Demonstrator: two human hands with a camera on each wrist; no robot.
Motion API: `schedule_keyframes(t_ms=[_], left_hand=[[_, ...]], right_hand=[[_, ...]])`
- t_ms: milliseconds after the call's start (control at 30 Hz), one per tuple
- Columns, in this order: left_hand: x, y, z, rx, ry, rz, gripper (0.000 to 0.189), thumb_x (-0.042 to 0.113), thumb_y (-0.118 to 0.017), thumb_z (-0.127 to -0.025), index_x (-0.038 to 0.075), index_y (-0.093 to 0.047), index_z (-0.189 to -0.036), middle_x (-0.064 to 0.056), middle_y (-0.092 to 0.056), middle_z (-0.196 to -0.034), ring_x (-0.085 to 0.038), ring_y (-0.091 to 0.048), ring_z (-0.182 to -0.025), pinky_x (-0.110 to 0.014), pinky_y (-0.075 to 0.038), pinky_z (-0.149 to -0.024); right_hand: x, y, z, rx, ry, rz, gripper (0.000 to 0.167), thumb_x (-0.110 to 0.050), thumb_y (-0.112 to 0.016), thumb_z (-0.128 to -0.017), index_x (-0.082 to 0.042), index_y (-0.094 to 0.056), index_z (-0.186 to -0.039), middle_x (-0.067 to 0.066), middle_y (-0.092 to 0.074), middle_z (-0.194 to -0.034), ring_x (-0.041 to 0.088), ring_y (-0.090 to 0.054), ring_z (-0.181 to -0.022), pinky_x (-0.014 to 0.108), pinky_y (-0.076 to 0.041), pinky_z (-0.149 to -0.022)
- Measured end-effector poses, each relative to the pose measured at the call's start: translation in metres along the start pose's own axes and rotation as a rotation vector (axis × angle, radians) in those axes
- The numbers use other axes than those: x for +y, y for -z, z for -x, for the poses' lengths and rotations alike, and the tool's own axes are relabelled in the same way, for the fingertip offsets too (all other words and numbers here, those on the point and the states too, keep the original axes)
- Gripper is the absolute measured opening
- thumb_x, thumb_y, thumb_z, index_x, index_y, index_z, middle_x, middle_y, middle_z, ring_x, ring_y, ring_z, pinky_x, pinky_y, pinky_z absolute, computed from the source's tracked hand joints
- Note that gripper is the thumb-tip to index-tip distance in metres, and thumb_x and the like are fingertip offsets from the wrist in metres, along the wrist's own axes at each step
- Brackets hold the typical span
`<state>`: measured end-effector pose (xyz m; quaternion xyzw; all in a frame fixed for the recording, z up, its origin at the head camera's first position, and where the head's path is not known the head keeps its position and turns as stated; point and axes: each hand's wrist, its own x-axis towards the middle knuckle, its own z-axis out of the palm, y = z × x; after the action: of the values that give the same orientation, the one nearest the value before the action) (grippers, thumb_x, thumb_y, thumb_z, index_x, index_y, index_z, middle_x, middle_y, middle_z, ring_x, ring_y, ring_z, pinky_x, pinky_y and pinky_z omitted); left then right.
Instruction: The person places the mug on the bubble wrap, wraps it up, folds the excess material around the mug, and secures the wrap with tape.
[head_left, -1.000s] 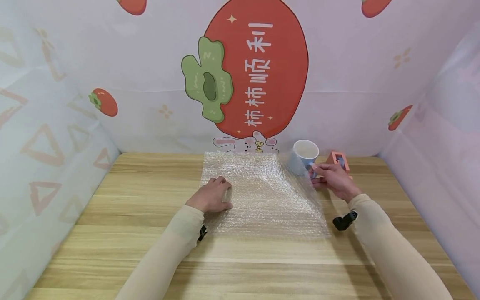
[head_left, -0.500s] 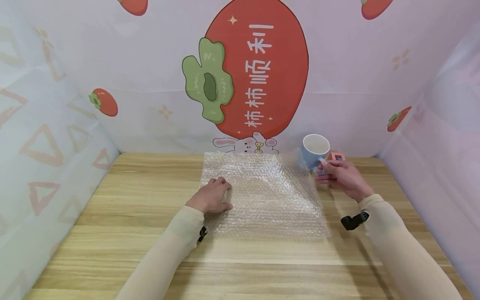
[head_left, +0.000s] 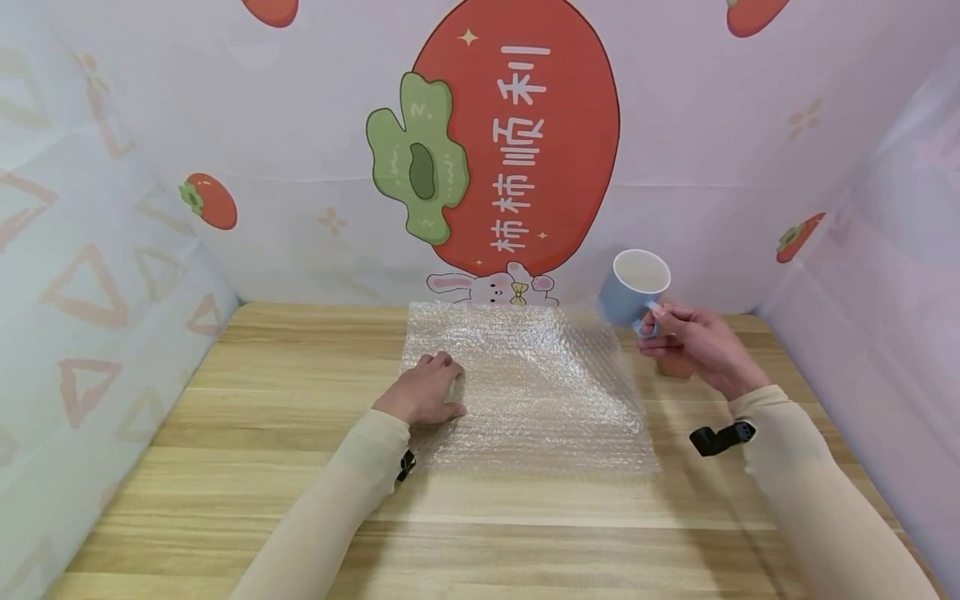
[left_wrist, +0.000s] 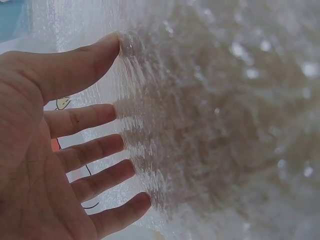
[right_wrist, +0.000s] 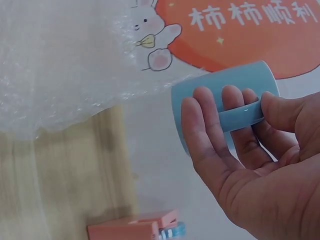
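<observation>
A light blue mug (head_left: 628, 292) with a white inside is held up by its handle in my right hand (head_left: 701, 346), tilted a little above the back right of the table. In the right wrist view the fingers hook through the mug's handle (right_wrist: 241, 116) and the thumb presses on it. A sheet of clear bubble wrap (head_left: 525, 392) lies across the middle of the table. My left hand (head_left: 426, 390) rests on its left part, and in the left wrist view the fingertips (left_wrist: 120, 212) touch the wrap with the fingers spread and nearly straight.
Behind the right hand stands a small coral-coloured box-like object (head_left: 675, 367), mostly hidden; the right wrist view shows a blue piece (right_wrist: 172, 231) at its end. The wooden table (head_left: 247, 467) meets printed cloth walls (head_left: 315, 242) at the back and both sides.
My right hand has lifted the mug up off the back right of the bubble wrap and moved slightly right. The left hand has stayed in place.
</observation>
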<state>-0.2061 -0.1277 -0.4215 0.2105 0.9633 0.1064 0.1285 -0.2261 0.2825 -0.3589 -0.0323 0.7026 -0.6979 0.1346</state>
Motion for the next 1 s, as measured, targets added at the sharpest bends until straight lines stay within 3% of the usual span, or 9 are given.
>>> schedule_keyframes(t_ms=[200,533,800,1000], left_hand=[[-0.001,-0.001,-0.001,0.000,0.000,0.001,0.062,0.036,-0.078,-0.090,0.006,-0.057,-0.139,-0.018,-0.048,-0.144,-0.040,-0.044,-0.132,-0.055,-0.045,-0.105],[-0.002,-0.002,-0.002,0.003,-0.006,-0.001,0.064,0.036,-0.078,-0.090,0.005,-0.056,-0.141,-0.018,-0.048,-0.143,-0.040,-0.044,-0.132,-0.055,-0.045,-0.105],[-0.003,-0.003,-0.002,0.013,-0.021,-0.004,0.063,0.035,-0.079,-0.089,0.004,-0.057,-0.139,-0.019,-0.049,-0.141,-0.041,-0.046,-0.130,-0.055,-0.046,-0.104],[-0.001,-0.002,-0.002,0.006,-0.006,-0.001,0.062,0.036,-0.078,-0.089,0.006,-0.057,-0.140,-0.018,-0.049,-0.143,-0.039,-0.045,-0.131,-0.053,-0.045,-0.106]], right_hand=[[-0.011,-0.008,0.004,0.001,0.010,0.067,0.034,-0.027,-0.058,-0.104,0.007,-0.063,-0.105,0.007,-0.068,-0.095,0.019,-0.074,-0.088,0.033,-0.060,-0.082],[-0.023,-0.027,0.010,-0.012,0.055,0.042,0.034,-0.025,-0.061,-0.103,0.009,-0.065,-0.105,0.010,-0.069,-0.095,0.021,-0.075,-0.087,0.039,-0.059,-0.084],[-0.016,-0.046,0.007,-0.056,0.091,-0.007,0.029,-0.016,-0.058,-0.104,0.012,-0.066,-0.101,0.011,-0.066,-0.092,0.024,-0.074,-0.082,0.041,-0.060,-0.081],[-0.006,-0.058,0.004,-0.060,0.072,0.070,0.032,-0.017,-0.055,-0.106,0.015,-0.061,-0.106,0.011,-0.065,-0.095,0.022,-0.075,-0.083,0.040,-0.060,-0.082]])
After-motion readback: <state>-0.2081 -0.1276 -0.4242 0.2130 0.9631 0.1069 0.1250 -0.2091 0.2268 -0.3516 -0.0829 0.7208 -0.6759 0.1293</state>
